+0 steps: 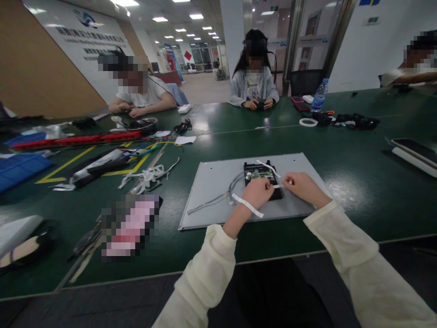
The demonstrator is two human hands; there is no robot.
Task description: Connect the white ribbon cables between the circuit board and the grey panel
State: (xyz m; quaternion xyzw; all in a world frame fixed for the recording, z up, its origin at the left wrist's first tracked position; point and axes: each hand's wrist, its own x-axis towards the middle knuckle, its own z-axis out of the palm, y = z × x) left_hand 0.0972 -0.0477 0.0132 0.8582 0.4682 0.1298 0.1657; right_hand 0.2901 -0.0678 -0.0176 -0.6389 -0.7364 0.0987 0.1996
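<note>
A flat light-grey panel (208,182) lies in front of me. On it sits a black housing (278,195) with a green circuit board (262,174) inside. A bundle of grey cables (213,199) runs out to the left. Over the housing's near part, my left hand (258,192) is closed in a pinch. My right hand (303,186) pinches just to its right. A short white tape strip (278,186) spans the gap between their fingertips. Another white strip (269,167) crosses the board's upper edge, and a third strip (248,205) lies across my left wrist.
Left of the panel are a pixelated phone-like object (131,228) and a tangle of white strips (150,176). A tape roll (308,122) and a water bottle (320,96) stand farther right. A person (254,82) sits opposite, another person (143,93) at left.
</note>
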